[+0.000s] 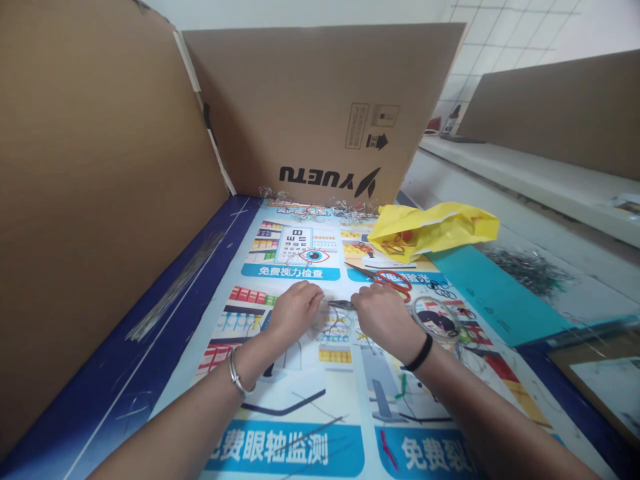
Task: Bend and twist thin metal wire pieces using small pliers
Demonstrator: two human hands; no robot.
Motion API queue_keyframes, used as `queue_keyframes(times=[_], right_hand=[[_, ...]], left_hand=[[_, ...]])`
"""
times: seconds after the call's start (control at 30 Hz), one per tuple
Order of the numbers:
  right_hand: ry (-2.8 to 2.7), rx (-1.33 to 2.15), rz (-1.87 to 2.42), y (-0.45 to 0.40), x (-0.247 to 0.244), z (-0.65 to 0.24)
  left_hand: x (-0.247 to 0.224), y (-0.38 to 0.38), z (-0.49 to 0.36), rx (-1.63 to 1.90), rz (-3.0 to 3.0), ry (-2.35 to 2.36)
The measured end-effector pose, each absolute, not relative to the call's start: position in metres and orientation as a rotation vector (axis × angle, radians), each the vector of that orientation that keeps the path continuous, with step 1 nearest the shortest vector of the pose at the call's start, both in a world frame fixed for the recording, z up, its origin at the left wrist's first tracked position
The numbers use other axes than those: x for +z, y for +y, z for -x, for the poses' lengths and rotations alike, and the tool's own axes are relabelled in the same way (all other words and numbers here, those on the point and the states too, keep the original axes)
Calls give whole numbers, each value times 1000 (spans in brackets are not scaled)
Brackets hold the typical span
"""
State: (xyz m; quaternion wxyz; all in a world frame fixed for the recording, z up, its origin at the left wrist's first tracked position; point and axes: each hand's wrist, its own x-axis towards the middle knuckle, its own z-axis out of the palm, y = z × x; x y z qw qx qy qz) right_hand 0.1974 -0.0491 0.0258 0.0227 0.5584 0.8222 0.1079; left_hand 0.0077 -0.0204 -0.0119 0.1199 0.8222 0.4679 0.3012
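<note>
My left hand (297, 308) is closed in a pinch near the middle of the poster, on what looks like a thin wire. Wrapped round the handles of small pliers (340, 304), my right hand (383, 312) is closed too. The pliers' dark jaws point left, towards my left fingertips. Fine wire loops (334, 328) show just below the jaws; I cannot tell whether they hang or lie on the poster. Scissors (395, 281) with orange-red handles lie just beyond my right hand. A coil of pale wire (436, 319) rests to its right.
Cardboard panels (310, 100) stand at the back and left. A bundle of straight wires (175, 287) lies on the blue table edge. Wire scraps (350, 212), a yellow bag (440, 227), a teal sheet (500, 293) and a tangled wire heap (530, 270) lie further off.
</note>
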Motion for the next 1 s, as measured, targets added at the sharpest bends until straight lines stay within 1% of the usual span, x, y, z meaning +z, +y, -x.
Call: queue_keyframes(times=[0.33,0.47,0.73,1.0], right_hand=[[2575,271,-1710,-43,23,-200],[2651,325,-1618,-37,17,-203],[2746,435,-1606,-33,7,-207],[2770,501,-1664,-36,4,-202]], left_hand=[[-13,-17,-6,935,-2454,1320],[-16,-13,-2,962,-2478,1246],[-20,-4,6,1087,-2427,1036],[-18,-1,9,1118,-2341,1011]])
